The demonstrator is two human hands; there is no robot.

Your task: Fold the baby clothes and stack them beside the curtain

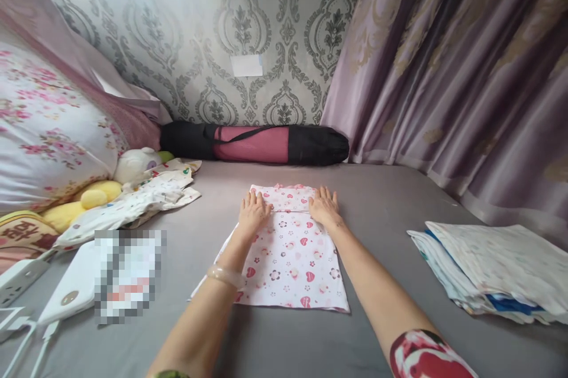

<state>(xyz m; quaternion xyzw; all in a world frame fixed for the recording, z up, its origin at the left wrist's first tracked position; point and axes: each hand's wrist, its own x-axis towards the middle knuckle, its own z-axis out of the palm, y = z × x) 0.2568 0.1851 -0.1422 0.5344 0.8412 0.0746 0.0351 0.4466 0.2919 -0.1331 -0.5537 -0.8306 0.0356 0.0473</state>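
Note:
A white garment (284,259) printed with pink hearts and flowers lies flat on the grey sheet, its far end folded over toward me in a band with a bit of pink trim along the top. On the left end of that band rests my left hand (254,210), palm down, fingers stretched forward. My right hand (325,205) lies flat on the band's right end, its fingers spread. Both hands press on the cloth without gripping it. A pale bangle (226,275) circles my left wrist.
Folded cloths (492,271) are stacked at the right. To the left lie a crumpled printed cloth (155,200), plush toys (135,165), a white device (80,277) with cables and a power strip (24,277). A black and pink long bag (252,144) lies against the wall, beside curtains (444,70).

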